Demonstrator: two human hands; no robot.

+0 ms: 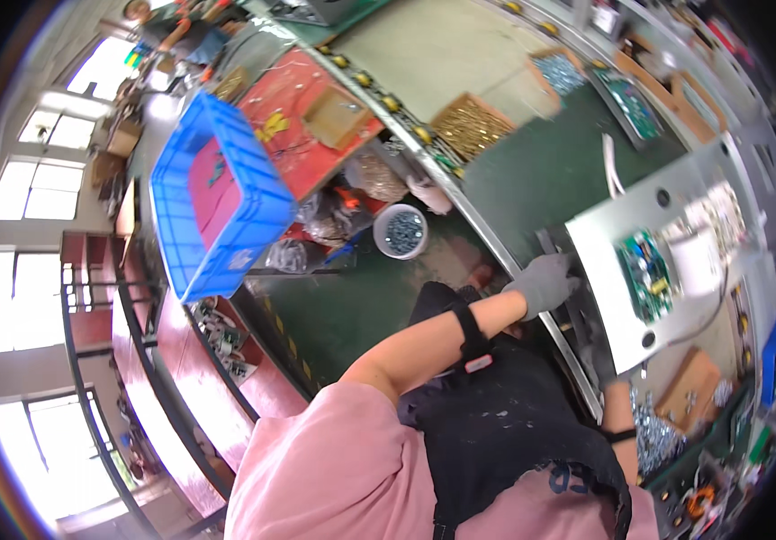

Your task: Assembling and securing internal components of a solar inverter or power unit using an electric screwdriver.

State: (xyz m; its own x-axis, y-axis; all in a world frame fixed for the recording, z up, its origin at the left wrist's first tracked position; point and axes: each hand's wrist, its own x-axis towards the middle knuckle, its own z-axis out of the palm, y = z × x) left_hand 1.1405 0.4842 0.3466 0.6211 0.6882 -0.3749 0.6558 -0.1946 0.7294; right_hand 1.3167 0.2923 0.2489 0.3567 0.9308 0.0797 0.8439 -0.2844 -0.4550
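Note:
At the bench edge my left hand (545, 283), in a grey glove, has its fingers bent over a dark strip; what they hold, if anything, is hidden. My right hand (597, 358), also gloved, is smeared by motion beside the same dark part. Just beyond both hands lies a white metal panel (600, 256) with round dark holes near its corners. Mounted on it are a green circuit board (645, 274) with components, a white box-shaped part (696, 261) and a bundle of pale wires (717, 216).
Brass-coloured screws fill a box (471, 126) on the bench, and silver fasteners (658, 436) lie nearer my right arm. A white bucket of screws (401, 231) stands low left of the bench. A blue crate (217, 193) and red-topped table (289, 99) are further left; another person (185, 36) is far off.

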